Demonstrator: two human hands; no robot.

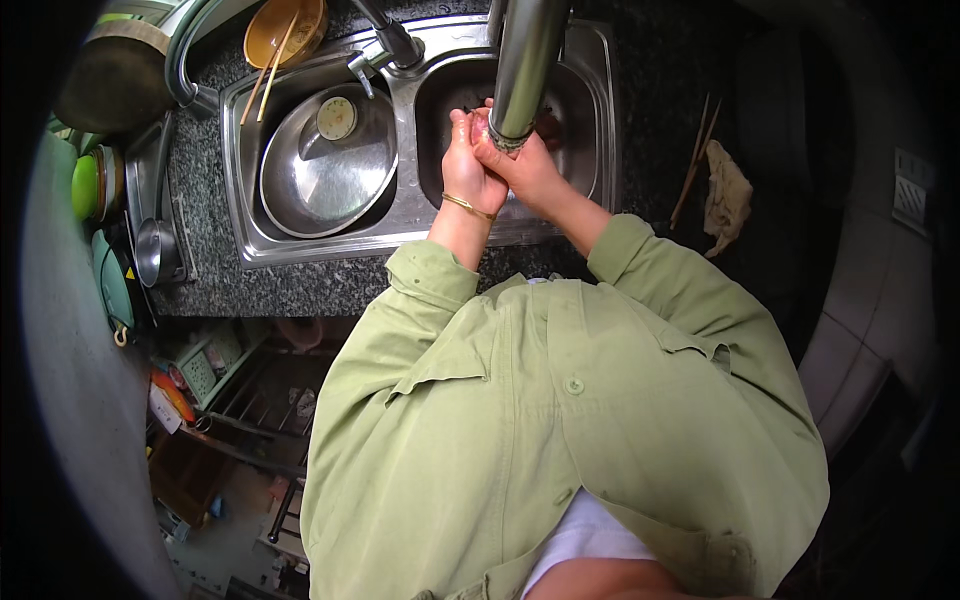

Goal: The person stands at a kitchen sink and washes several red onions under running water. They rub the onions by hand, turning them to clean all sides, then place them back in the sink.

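Observation:
My left hand (472,172), with a gold bracelet (466,204) at its wrist, is cupped over the right sink basin (429,176). My right hand (531,171) meets it, thumb laid across toward the left palm. Between them shows a wet pinkish-red piece (478,124) that looks like raw meat. A thick metal faucet spout (531,64) hides part of that piece and most of my right fingers. Beyond the right hand, dark reddish pieces (550,127) lie in the basin; their exact kind is unclear.
A large steel bowl (330,195) fills the left basin, a small pale round dish (337,118) inside it. Chopsticks (279,60) rest across an orange-brown bowl (262,34) and the sink rim. A steel ladle (156,244) lies left; a cloth (726,196) and more chopsticks (694,165) lie right.

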